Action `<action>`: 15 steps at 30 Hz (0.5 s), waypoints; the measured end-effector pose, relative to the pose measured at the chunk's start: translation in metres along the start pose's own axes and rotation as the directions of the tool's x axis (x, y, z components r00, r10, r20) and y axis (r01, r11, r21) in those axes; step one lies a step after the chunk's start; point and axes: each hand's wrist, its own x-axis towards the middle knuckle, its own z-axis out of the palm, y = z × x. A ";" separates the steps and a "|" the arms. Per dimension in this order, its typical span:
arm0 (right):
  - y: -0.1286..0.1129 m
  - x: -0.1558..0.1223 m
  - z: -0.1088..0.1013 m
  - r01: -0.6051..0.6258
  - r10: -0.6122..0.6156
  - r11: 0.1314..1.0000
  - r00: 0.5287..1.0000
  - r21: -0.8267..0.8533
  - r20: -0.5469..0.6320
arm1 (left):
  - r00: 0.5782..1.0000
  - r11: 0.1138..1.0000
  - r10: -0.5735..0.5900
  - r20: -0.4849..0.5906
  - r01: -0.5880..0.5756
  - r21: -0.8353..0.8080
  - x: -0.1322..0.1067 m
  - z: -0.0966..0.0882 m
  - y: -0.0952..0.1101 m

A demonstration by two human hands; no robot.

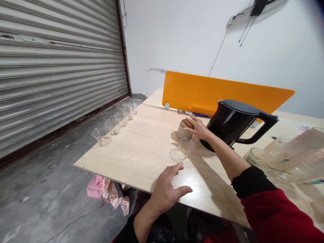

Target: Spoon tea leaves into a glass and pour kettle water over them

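Note:
My left hand [167, 190] lies flat on the near edge of the wooden table [141, 148], fingers spread, holding nothing. My right hand [198, 128] reaches forward and its fingers rest on the top of a small beige ceramic cup [182, 131]. A clear plastic cup [185, 147] stands just in front of that hand, with a little liquid at its bottom. A black electric kettle [235, 123] stands right beside my right wrist, handle pointing right.
Several clear plastic cups [112, 126] stand in a row along the table's left edge. An orange divider panel [202, 91] rises behind the kettle. Stacked clear cups [291, 155] lie at the right. A roller shutter and concrete floor are at left; pink cloth [101, 189] lies under the table.

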 end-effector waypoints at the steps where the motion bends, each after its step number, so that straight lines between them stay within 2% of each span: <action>1: -0.007 -0.007 -0.005 -0.019 0.018 1.000 0.999 -0.007 -0.049 | 1.000 1.000 0.010 -0.004 -0.010 -0.002 0.000 0.000 -0.001; 4: -0.033 -0.036 -0.019 -0.085 0.085 0.996 0.972 0.011 -0.220 | 0.997 0.999 0.048 -0.059 -0.049 -0.017 0.001 0.001 -0.004; 7: -0.056 -0.069 -0.025 -0.137 0.162 0.985 0.946 0.105 -0.282 | 0.990 0.993 0.013 -0.140 -0.029 -0.118 0.006 0.003 -0.010; 9: -0.066 -0.088 -0.022 -0.178 0.226 0.963 0.942 0.202 -0.247 | 0.987 0.981 -0.057 -0.148 0.028 -0.193 0.015 0.004 -0.013; 11: -0.071 -0.101 -0.016 -0.238 0.300 0.917 0.941 0.321 -0.159 | 0.986 0.973 -0.112 -0.120 0.085 -0.215 0.026 0.005 -0.016; 15: -0.074 -0.111 0.000 -0.362 0.399 0.746 0.915 0.559 0.060 | 0.990 0.976 -0.132 -0.058 0.119 -0.181 0.048 0.008 -0.023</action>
